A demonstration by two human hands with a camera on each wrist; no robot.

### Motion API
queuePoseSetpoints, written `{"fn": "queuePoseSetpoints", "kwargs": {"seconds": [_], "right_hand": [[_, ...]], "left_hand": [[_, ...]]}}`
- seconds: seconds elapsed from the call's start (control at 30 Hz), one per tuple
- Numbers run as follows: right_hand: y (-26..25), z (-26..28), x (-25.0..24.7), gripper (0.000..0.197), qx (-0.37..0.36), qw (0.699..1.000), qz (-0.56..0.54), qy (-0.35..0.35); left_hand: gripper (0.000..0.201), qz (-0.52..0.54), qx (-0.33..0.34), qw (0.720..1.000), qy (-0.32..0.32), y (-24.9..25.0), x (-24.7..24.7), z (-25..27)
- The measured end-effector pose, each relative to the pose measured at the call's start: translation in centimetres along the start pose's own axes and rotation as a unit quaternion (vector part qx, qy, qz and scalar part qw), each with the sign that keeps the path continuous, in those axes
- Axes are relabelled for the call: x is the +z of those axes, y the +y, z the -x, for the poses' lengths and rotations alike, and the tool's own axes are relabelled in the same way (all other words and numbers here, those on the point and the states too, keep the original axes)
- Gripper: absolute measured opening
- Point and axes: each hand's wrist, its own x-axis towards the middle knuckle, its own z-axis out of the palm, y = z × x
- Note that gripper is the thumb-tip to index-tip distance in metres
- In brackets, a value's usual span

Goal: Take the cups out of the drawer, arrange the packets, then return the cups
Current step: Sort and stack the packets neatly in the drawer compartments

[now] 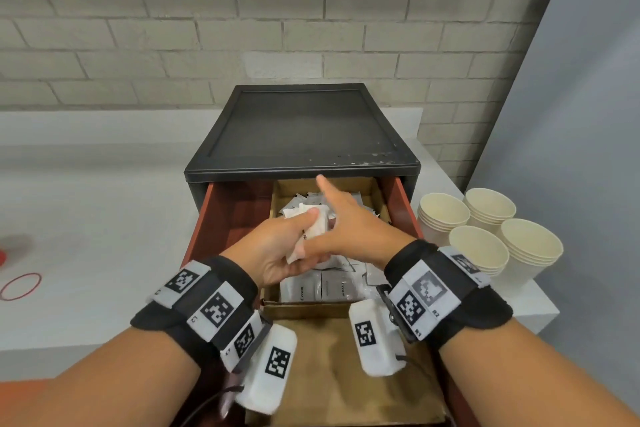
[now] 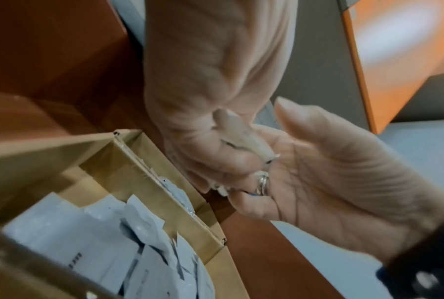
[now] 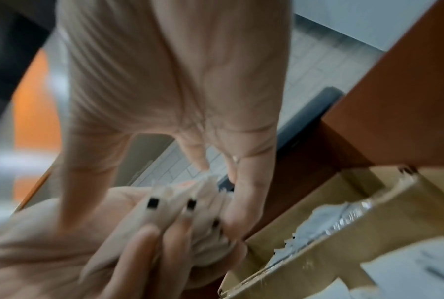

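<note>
Step in hand, by judgement: arranging packets; cups already out, return not yet due.

Left hand (image 1: 277,246): fingers curled round a bundle of white packets (image 1: 313,230), thumb on top, held above the cardboard box (image 1: 375,189) inside the open drawer (image 1: 204,218). Right wrist view shows several packet edges fanned side by side in that grip.

Right hand (image 1: 341,224): flat against the bundle's right side, index finger straight and pointing to the drawer's back; other fingers lie under/against the bundle. Whether they pinch it or only steady it cannot be told.

Key relation: bundle sits between both hands, long axis running roughly near-to-far along the drawer. Sorted packets (image 1: 318,288) lie flat in a row in the box's near end, directly below and toward the person. Loose packets (image 1: 294,206) heaped at the far end, just beyond the fingers. Left hand carries the load; right hand nearer the loose heap.

Obstructions: black cabinet top (image 1: 301,125) overhangs the far end of the box; box walls limit sideways entry.

Surroundings: four stacks of paper cups (image 1: 485,236) on the white surface (image 1: 86,218) right of the drawer, well apart from both hands. Red rubber band (image 1: 20,286) far left.
</note>
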Motion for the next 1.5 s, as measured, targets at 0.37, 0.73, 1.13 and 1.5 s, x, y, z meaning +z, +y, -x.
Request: {"fn": "queuePoseSetpoints", "kwargs": {"seconds": [0.37,0.73,1.13,1.5], "right_hand": [[1.2,1.6,5.3,0.077,-0.064,0.972,0.221,-0.052],[2.4,2.9,7.9,0.057,-0.054,0.949,0.288,-0.12],[2.2,3.6,9.0,0.053,0.013,0.943,0.279,-0.184],[2.2,3.8,6.3,0.041,0.089,0.873,0.357,-0.32]], "left_hand": [[0.022,-0.293,-0.135,0.946,-0.029,-0.8,-1.3,3.8],[0.009,-0.38,-0.2,0.901,-0.056,-3.2,-3.5,3.1],[0.034,-0.507,-0.209,0.834,-0.059,-4.8,-2.5,2.2],[0.051,-0.638,-0.121,0.756,-0.086,-7.2,0.0,2.8]]}}
